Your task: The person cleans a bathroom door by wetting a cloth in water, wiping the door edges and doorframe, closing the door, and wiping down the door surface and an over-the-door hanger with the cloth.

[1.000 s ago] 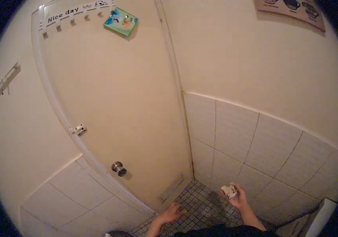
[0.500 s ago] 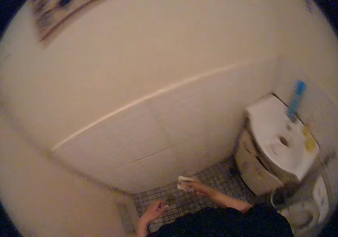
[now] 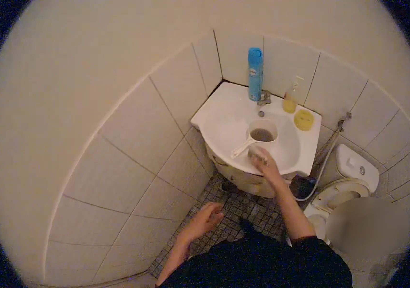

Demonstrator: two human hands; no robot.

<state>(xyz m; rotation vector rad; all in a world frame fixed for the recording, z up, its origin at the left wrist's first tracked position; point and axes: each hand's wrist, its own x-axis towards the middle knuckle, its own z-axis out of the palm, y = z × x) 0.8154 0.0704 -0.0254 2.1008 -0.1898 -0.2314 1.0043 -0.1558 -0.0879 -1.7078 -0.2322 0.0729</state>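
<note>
Over the front edge of the white sink, my right hand is closed on a small whitish cloth or pad; which one I cannot tell. Just beyond its fingers a white long-handled dipper stands in the basin, dark at the bottom, its handle pointing toward me. My left hand hangs in the air over the floor, left of the sink. Its fingers are loosely bent, and nothing shows in them.
A blue spray can stands beside the faucet. Right of them are a pump bottle with yellow liquid and a yellow soap dish. The toilet and a hose are at right. Dark small tiles cover the floor.
The view has turned right, bringing the sink to the middle. My right hand has moved from above the floor to the sink with the whitish piece. The dipper has come into clear view.
</note>
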